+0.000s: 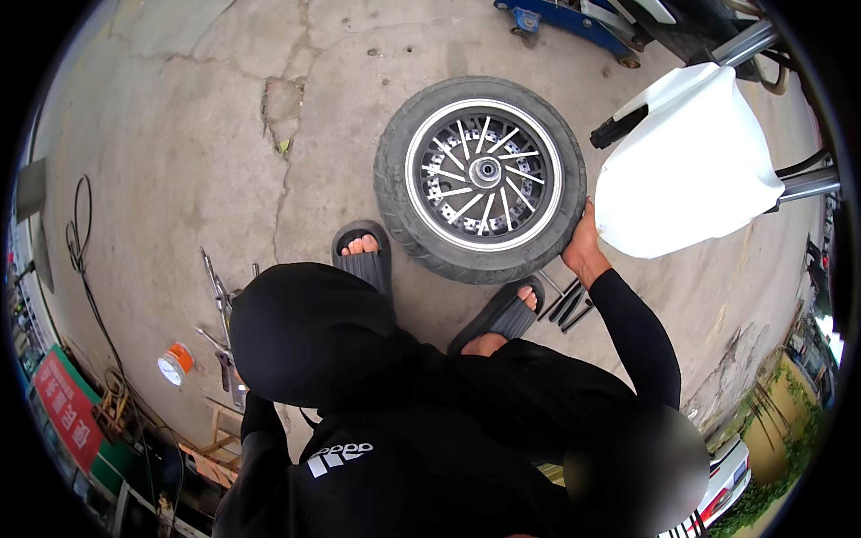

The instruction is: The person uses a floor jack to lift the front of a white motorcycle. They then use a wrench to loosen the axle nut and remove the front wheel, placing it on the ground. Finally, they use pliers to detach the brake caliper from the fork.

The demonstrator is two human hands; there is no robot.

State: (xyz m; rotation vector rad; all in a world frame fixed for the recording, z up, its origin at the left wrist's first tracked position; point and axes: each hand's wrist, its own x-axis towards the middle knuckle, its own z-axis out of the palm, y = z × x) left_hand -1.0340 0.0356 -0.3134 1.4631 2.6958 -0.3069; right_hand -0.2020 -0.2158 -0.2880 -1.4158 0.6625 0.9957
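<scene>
The motorcycle wheel (480,179) lies flat on the cracked concrete floor (179,134), its black tyre fitted and its spoked silver rim and centre hub facing up. The whole wheel is in view except its lower right edge, which passes behind the right hand (585,251).

Right hand: it rests against the tyre's outer edge at the lower right, wrist bent, black sleeve reaching down to it. The fingers appear to curl over the tyre wall, but their tips are out of sight, so a firm grip cannot be confirmed.

Left hand: not visible. The left sleeve drops past the knee at the lower left and the hand is hidden below it; its state cannot be told.

Body: the person crouches in black clothing, and the bent knees and torso fill the lower middle of the view, hiding the floor beneath. Two feet in black slide sandals (363,255) stand just below the wheel, the left one touching or nearly touching the tyre.

Surroundings:
- A white motorcycle body panel (691,170) stands just right of the wheel, with fork tubes (807,184) partly hidden behind it.
- Dark tyre levers (567,305) lie on the floor between the right sandal and the right forearm, half covered.
- A blue jack (574,22) is cut off at the top edge.
- Hand tools (220,314) and an orange-and-white tin (175,363) lie at the left, well apart from the wheel.
</scene>
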